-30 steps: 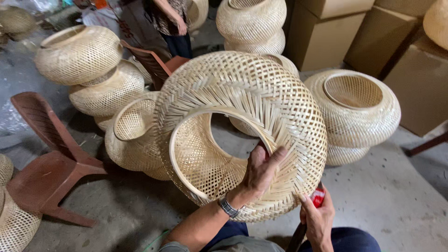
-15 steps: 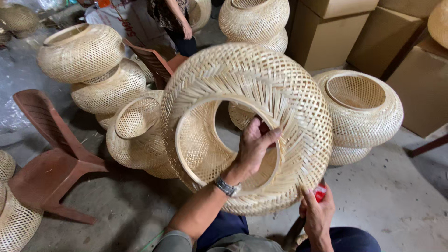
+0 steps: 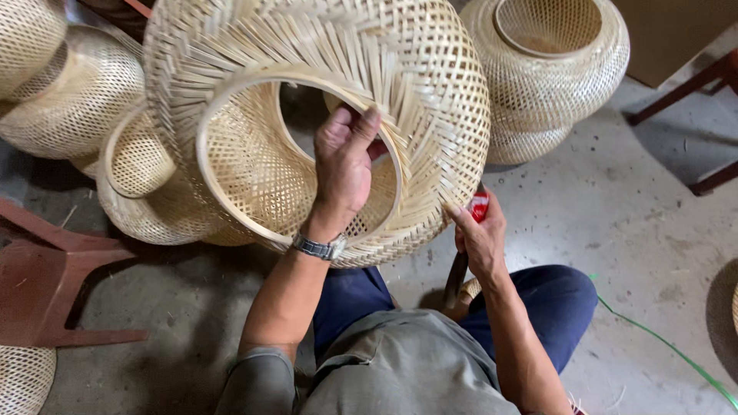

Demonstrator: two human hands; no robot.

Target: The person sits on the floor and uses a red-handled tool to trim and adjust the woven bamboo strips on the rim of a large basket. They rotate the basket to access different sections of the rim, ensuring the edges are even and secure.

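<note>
Bamboo woven lampshade (image 3: pixel 323 115), now tilted closer over the lap, is being steadied by the left hand (image 3: pixel 342 165) curling over its inner rim while the right hand (image 3: pixel 478 234), pinching a red-capped tool (image 3: pixel 478 206), is touching its lower edge.

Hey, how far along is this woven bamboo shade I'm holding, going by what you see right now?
Done: the woven shade has its full lattice body and a hoop at the opening. In hand: the left hand grips that hoop, and the right hand holds a red tool at the lower edge. Left: loose strip ends fan out unevenly around the hoop, seemingly untrimmed.
</note>
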